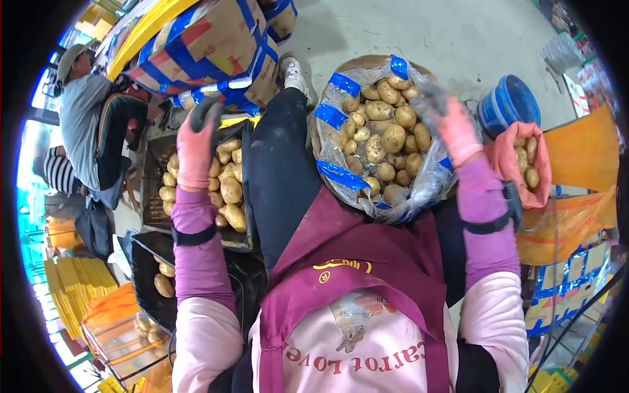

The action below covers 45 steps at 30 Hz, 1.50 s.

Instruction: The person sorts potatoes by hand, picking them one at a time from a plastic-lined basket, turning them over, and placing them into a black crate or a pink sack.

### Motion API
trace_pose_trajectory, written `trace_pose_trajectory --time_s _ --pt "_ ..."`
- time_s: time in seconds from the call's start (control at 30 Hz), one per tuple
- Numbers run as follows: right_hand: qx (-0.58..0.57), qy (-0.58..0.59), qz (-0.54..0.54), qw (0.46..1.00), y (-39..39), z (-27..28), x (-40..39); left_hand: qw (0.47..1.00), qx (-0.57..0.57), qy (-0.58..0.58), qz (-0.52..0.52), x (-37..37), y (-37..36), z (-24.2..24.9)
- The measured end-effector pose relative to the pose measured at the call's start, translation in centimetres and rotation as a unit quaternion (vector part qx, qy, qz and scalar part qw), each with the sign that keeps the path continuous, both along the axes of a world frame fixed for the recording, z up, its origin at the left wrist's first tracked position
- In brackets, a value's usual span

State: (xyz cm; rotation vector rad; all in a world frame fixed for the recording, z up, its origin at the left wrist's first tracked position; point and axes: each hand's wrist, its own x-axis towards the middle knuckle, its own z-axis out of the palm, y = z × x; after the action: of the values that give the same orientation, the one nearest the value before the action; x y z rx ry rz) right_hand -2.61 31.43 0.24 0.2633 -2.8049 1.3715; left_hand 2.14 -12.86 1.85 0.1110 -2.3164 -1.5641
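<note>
While left hand over crate, right hand beside potatoes

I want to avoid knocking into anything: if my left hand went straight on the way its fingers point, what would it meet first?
Probably the cardboard box with blue tape ahead of your left hand, though the height difference is unclear, so it might pass above.
</note>
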Motion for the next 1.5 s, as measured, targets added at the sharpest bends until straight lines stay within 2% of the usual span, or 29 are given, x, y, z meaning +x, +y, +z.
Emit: trace_pose_trajectory --time_s 0.07,0.13,0.17,0.2,0.27,0.33,0.4,0.47,0.53,0.6,0.67,0.73,0.77,0.8,0.87,0.9,0.93,0.97,1.0,1.03,1.07,1.13,1.17,1.23,1.27,1.33,1.37,1.4,1.5 --pt "0.013 -0.035 -0.036 0.999 0.9 -7.9 -0.4 0.966 -0.226 0.045 -0.114 -1.2 6.8 1.6" --pt "0.217 -0.154 -0.029 0.963 0.3 -10.5 -0.6 0.962 -0.198 -0.028 -0.186 -1.4 15.0 0.5" --pt "0.218 -0.159 -0.036 0.962 0.4 -12.4 -0.9 0.934 -0.254 -0.092 -0.235 -1.7 18.1 -1.3" --pt "0.301 -0.163 0.033 0.939 0.6 -14.6 -1.6 0.897 -0.306 -0.149 -0.283 -2.2 20.7 -3.4" --pt "0.407 -0.169 0.125 0.889 1.1 -18.3 -3.2 0.815 -0.459 -0.119 -0.332 -2.3 25.5 -5.7" --pt "0.437 -0.192 0.15 0.866 0.7 -20.4 -3.4 0.802 -0.423 -0.149 -0.394 -2.7 27.6 -7.0" --pt "0.538 -0.148 0.181 0.81 -0.2 -21.8 -4.1 0.815 -0.397 -0.122 -0.405 -2.6 27.5 -9.1" --pt "0.518 -0.176 0.144 0.825 -0.7 -28.6 -4.2 0.762 -0.466 -0.165 -0.418 -2.9 26.9 -9.0" --pt "0.49 -0.196 0.111 0.842 -2.0 -30.3 -4.5 0.759 -0.467 -0.178 -0.417 -3.0 26.1 -8.9" --pt "0.556 -0.223 0.12 0.792 -2.5 -31.2 -5.1 0.763 -0.446 -0.195 -0.425 -3.2 25.2 -8.5" --pt "0.545 -0.186 0.091 0.813 -2.2 -32.2 -5.7 0.763 -0.448 -0.199 -0.421 -3.4 24.5 -8.8" --pt "0.535 -0.186 0.12 0.815 -2.0 -29.8 -6.1 0.785 -0.429 -0.196 -0.403 -3.3 24.2 -8.4" --pt "0.556 -0.194 0.17 0.79 -2.5 -25.4 -6.4 0.802 -0.425 -0.161 -0.387 -3.0 23.9 -8.6" --pt "0.56 -0.187 0.165 0.79 -2.7 -23.2 -6.5 0.806 -0.425 -0.153 -0.383 -2.9 23.7 -8.7" --pt "0.396 -0.27 0.096 0.872 -2.9 -20.5 -5.9 0.838 -0.398 -0.122 -0.353 -2.6 23.4 -8.5" --pt "0.315 -0.262 0.007 0.912 -2.2 -24.5 -5.3 0.859 -0.352 -0.144 -0.342 -2.8 23.5 -7.3" --pt "0.317 -0.256 0.003 0.913 -1.7 -24.5 -5.1 0.861 -0.352 -0.137 -0.341 -3.1 23.3 -7.3" --pt "0.053 -0.238 0.064 0.968 -1.3 -24.2 -4.9 0.903 -0.272 -0.111 -0.313 -3.5 22.9 -7.5" --pt "-0.216 -0.2 0.125 0.948 -1.1 -23.6 -4.8 0.936 -0.19 -0.085 -0.283 -3.9 22.6 -7.4" --pt "-0.359 -0.245 0.076 0.897 -1.9 -21.6 -4.3 0.955 -0.173 -0.026 -0.241 -4.1 22.3 -6.9" --pt "-0.358 -0.238 0.079 0.9 -2.2 -19.4 -4.0 0.963 -0.157 -0.026 -0.216 -4.4 21.8 -6.7" --pt "-0.482 -0.328 0.057 0.81 -3.0 -11.6 -2.8 0.971 -0.075 -0.007 -0.227 -5.0 21.1 -6.4" --pt "-0.482 -0.321 0.059 0.813 -2.8 -8.5 -2.2 0.971 -0.076 0.001 -0.228 -4.7 20.7 -6.0" --pt "-0.546 -0.383 0.153 0.729 -1.9 -3.6 -0.7 0.952 -0.081 0.092 -0.282 -4.3 20.7 -5.1" --pt "-0.543 -0.377 0.152 0.735 -1.4 -2.2 0.4 0.95 -0.078 0.1 -0.284 -3.9 21.4 -4.5" --pt "-0.579 -0.342 0.12 0.731 -0.9 -0.6 2.9 0.944 -0.007 0.09 -0.316 -3.0 22.7 -3.5" --pt "-0.582 -0.327 0.107 0.737 -0.9 -1.1 3.9 0.933 -0.019 0.09 -0.348 -3.0 22.9 -4.1" --pt "-0.586 -0.314 0.095 0.741 -1.1 -2.0 4.6 0.919 0.085 0.006 -0.386 -2.7 23.1 -4.6" --pt "-0.621 -0.311 0.104 0.712 -0.3 -3.9 4.6 0.897 0.154 -0.073 -0.408 -3.3 23.0 -5.0"
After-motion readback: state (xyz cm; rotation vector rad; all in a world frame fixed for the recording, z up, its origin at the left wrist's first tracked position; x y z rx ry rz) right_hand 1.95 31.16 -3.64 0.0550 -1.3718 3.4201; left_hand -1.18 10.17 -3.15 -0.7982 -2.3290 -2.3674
